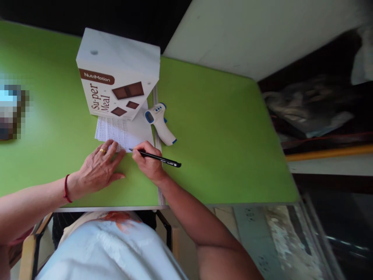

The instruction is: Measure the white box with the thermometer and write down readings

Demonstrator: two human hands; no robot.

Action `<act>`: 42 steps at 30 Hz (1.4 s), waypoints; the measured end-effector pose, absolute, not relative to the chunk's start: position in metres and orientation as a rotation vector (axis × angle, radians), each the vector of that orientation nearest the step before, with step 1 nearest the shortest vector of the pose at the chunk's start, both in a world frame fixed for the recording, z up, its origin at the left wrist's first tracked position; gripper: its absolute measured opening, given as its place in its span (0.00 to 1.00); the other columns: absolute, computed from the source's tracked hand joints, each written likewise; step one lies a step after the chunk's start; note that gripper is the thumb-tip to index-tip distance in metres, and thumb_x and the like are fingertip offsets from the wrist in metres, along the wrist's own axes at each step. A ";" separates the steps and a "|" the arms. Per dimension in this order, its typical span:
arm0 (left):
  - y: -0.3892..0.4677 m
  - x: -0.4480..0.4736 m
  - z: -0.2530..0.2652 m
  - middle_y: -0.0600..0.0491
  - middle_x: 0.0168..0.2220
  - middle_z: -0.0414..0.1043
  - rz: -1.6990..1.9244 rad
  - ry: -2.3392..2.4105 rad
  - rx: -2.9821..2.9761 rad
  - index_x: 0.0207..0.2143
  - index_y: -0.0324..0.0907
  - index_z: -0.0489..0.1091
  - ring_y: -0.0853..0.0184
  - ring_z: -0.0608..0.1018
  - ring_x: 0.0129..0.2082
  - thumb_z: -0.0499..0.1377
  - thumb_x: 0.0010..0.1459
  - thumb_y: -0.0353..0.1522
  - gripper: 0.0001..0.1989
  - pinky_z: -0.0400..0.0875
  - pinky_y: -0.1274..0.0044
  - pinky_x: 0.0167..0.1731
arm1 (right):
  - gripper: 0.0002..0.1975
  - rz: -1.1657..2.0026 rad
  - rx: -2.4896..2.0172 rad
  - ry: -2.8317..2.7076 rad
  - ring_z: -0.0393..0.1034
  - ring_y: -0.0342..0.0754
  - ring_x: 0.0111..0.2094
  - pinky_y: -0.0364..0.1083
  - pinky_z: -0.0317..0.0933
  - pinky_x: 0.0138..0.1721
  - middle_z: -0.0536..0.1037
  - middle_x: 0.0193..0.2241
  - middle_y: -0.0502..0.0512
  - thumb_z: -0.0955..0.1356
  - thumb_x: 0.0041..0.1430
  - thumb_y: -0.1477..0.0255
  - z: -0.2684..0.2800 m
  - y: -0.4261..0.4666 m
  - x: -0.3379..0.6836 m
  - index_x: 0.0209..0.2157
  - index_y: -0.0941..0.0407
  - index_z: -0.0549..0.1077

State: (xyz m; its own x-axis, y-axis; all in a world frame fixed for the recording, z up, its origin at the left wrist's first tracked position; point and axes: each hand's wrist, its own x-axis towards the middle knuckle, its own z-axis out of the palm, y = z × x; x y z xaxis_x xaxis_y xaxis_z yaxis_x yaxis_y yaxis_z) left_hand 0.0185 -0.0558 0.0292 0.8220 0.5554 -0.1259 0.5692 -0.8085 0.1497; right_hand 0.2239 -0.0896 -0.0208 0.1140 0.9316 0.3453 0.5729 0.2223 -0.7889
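Observation:
In the head view a black pen (161, 158) is gripped by my right hand (150, 163), its tip touching or just over the lower edge of a paper sheet (136, 134). Dense rows of small marks cover the left part of the paper; I cannot read them. My left hand (100, 167), with a ring and a red wrist cord, lies palm down, fingers spread, its fingertips on the paper's lower left edge. A white box (99, 97) printed "NutriMotion Su-per Meal" covers the paper's far part.
A white and blue infrared thermometer (160, 122) lies right of the paper, across the seam of the green table (221, 136). A blurred-out framed object (13, 112) is at the left edge. A dark panel (87, 11) and a pale wall (233, 35) stand behind the table.

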 end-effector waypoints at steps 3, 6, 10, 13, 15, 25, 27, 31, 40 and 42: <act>-0.056 0.018 0.029 0.33 0.64 0.64 -0.104 0.874 2.826 0.67 0.35 0.66 0.41 0.64 0.69 0.62 0.67 0.45 0.33 0.72 0.57 0.61 | 0.10 0.487 -1.428 -1.574 0.67 0.44 0.21 0.43 0.64 0.27 0.74 0.21 0.46 0.67 0.64 0.64 -0.021 -0.090 0.224 0.29 0.50 0.68; -0.056 0.017 0.028 0.32 0.64 0.64 -0.103 0.872 2.821 0.67 0.34 0.66 0.40 0.64 0.69 0.62 0.68 0.45 0.33 0.72 0.57 0.61 | 0.09 0.487 -1.425 -1.571 0.67 0.44 0.21 0.43 0.64 0.27 0.74 0.21 0.46 0.67 0.63 0.65 -0.020 -0.090 0.224 0.29 0.50 0.68; -0.056 0.017 0.028 0.33 0.64 0.64 -0.063 0.868 2.809 0.66 0.35 0.66 0.41 0.64 0.69 0.61 0.68 0.44 0.31 0.72 0.57 0.61 | 0.10 0.464 -1.480 -1.544 0.67 0.44 0.22 0.44 0.65 0.27 0.74 0.21 0.46 0.66 0.63 0.64 -0.021 -0.090 0.224 0.28 0.50 0.68; -0.055 0.017 0.028 0.32 0.64 0.64 -0.065 0.868 2.811 0.66 0.35 0.66 0.42 0.64 0.69 0.62 0.67 0.44 0.32 0.72 0.57 0.61 | 0.10 0.446 -1.491 -1.550 0.67 0.44 0.22 0.43 0.64 0.27 0.73 0.21 0.46 0.66 0.63 0.63 -0.022 -0.089 0.223 0.28 0.50 0.68; -0.055 0.017 0.028 0.32 0.64 0.64 -0.076 0.868 2.812 0.67 0.34 0.66 0.41 0.64 0.69 0.63 0.67 0.44 0.33 0.71 0.57 0.62 | 0.10 0.437 -1.480 -1.552 0.66 0.44 0.22 0.43 0.64 0.27 0.73 0.20 0.46 0.66 0.63 0.64 -0.021 -0.089 0.223 0.28 0.50 0.68; -0.056 0.018 0.028 0.32 0.64 0.64 -0.034 0.885 2.771 0.66 0.35 0.67 0.41 0.64 0.70 0.65 0.66 0.43 0.33 0.71 0.57 0.63 | 0.07 0.470 -1.458 -1.549 0.67 0.45 0.21 0.44 0.64 0.27 0.73 0.21 0.45 0.66 0.62 0.66 -0.021 -0.089 0.224 0.29 0.50 0.67; -0.056 0.017 0.028 0.32 0.64 0.64 -0.034 0.880 2.771 0.66 0.35 0.67 0.41 0.63 0.70 0.65 0.66 0.42 0.32 0.71 0.56 0.63 | 0.08 0.451 -1.475 -1.532 0.67 0.45 0.21 0.44 0.64 0.27 0.74 0.21 0.46 0.66 0.62 0.65 -0.021 -0.089 0.224 0.28 0.50 0.67; -0.056 0.017 0.028 0.32 0.64 0.64 -0.057 0.871 2.775 0.66 0.35 0.66 0.41 0.63 0.70 0.64 0.67 0.43 0.32 0.71 0.56 0.63 | 0.09 0.412 -1.490 -1.524 0.67 0.44 0.21 0.43 0.64 0.26 0.74 0.20 0.46 0.65 0.61 0.65 -0.022 -0.089 0.224 0.27 0.50 0.67; -0.056 0.019 0.030 0.33 0.64 0.65 -0.104 0.889 2.821 0.67 0.35 0.66 0.41 0.65 0.69 0.64 0.66 0.45 0.33 0.72 0.58 0.62 | 0.09 0.468 -1.468 -1.539 0.66 0.44 0.21 0.43 0.64 0.26 0.73 0.20 0.46 0.66 0.62 0.66 -0.022 -0.089 0.225 0.27 0.50 0.67; -0.056 0.019 0.031 0.33 0.64 0.65 -0.122 0.882 2.831 0.67 0.35 0.66 0.41 0.65 0.69 0.63 0.67 0.45 0.33 0.72 0.58 0.61 | 0.09 0.456 -1.447 -1.546 0.66 0.44 0.21 0.43 0.63 0.26 0.73 0.20 0.45 0.67 0.62 0.67 -0.022 -0.090 0.225 0.27 0.50 0.67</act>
